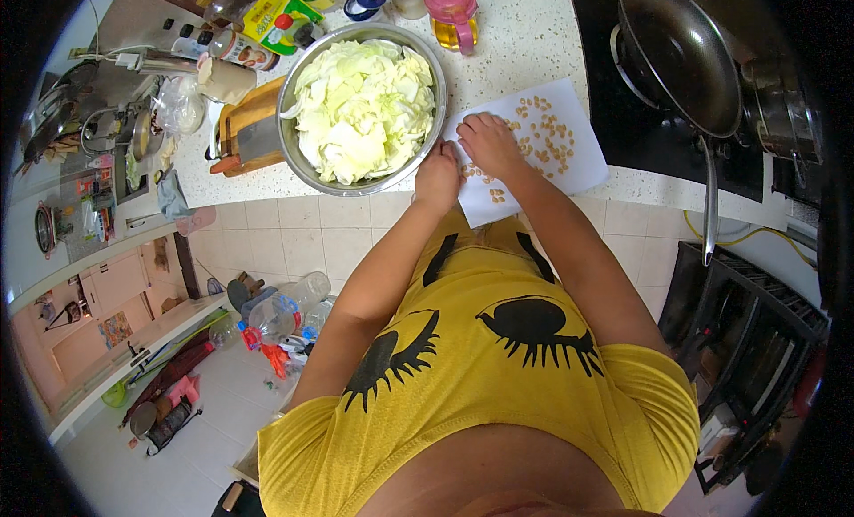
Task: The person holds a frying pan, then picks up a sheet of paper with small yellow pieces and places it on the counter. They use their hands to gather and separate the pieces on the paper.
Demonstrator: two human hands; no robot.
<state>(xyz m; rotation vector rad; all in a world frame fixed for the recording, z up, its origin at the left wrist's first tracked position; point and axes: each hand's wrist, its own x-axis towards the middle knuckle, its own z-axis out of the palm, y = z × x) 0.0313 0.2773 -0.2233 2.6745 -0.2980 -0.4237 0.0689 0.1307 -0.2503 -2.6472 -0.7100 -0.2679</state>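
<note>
A white sheet of paper [587,163] lies on the speckled countertop, with many small tan seeds or nut kernels [548,140] scattered over it. My right hand [490,143] rests on the paper's left part, palm down, its fingers bent. Whether anything is under those fingertips is hidden. Close beside it, my left hand [440,176] is at the paper's left edge with curled fingers, and what they hold cannot be made out. Just left of my hands stands a large steel bowl [437,70] heaped with torn pale-green cabbage leaves [363,110].
A dark frying pan [687,56] sits on the black cooktop [607,116], its handle reaching past the counter edge. Left of the bowl are a wooden cutting board [233,123] and a cleaver [257,140]. A pink-lidded oil jug [454,16] and seasoning containers stand behind.
</note>
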